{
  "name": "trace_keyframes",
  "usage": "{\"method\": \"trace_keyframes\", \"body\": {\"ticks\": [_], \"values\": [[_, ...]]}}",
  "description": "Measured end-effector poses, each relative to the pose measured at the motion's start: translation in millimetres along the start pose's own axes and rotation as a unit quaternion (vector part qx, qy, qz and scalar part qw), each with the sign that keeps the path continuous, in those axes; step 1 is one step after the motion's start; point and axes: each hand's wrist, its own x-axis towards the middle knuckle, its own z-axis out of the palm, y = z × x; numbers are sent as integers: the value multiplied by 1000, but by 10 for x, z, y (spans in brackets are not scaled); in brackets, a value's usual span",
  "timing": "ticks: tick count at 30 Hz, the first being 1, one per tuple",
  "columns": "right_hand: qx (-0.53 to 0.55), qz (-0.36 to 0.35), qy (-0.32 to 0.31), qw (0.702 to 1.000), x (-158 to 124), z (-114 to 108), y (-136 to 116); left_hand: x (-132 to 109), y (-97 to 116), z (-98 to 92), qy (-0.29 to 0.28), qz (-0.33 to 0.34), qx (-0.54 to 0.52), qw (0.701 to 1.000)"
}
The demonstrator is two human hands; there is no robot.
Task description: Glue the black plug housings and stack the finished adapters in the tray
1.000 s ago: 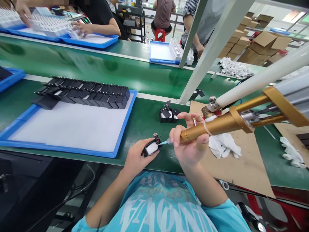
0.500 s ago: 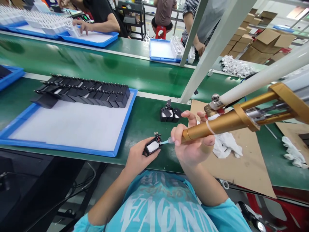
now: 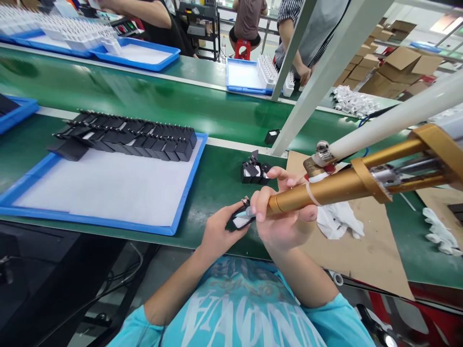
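A small black housing with a white inside is held between the thumb and fingers of my left hand, over the front part of the green bench. My right hand grips the front of a gold dispensing tool. The tool's pale nozzle tip lies over the housing, and my fingers partly hide where they meet. Just behind my hands stand a few black housings. Rows of black housings fill the back of a blue tray on the left.
White gloves lie on a cardboard sheet at the right. A metal post rises behind the bench. One black housing is on the green belt beyond. Other people sit at the far side with blue trays.
My left hand has moved right with the housing, and the nozzle is now over it. My right hand has shifted slightly left. A black housing has appeared on the belt beside the post.
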Motion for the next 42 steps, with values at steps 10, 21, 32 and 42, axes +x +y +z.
{"method": "trace_keyframes", "body": {"ticks": [10, 21, 32, 42], "values": [[15, -5, 21, 1000, 28, -63, 18, 8, -262, -94, -95, -59, 45, 993], [3, -23, 59, 998, 95, -436, -43, 300, -389, -253, -241, -209, -138, 938], [13, -12, 47, 999, 87, -527, -73, 319, -367, -209, -234, -68, -51, 969], [52, -16, 43, 998, 89, -628, -76, 145, -308, -224, -150, 47, 135, 978]]}}
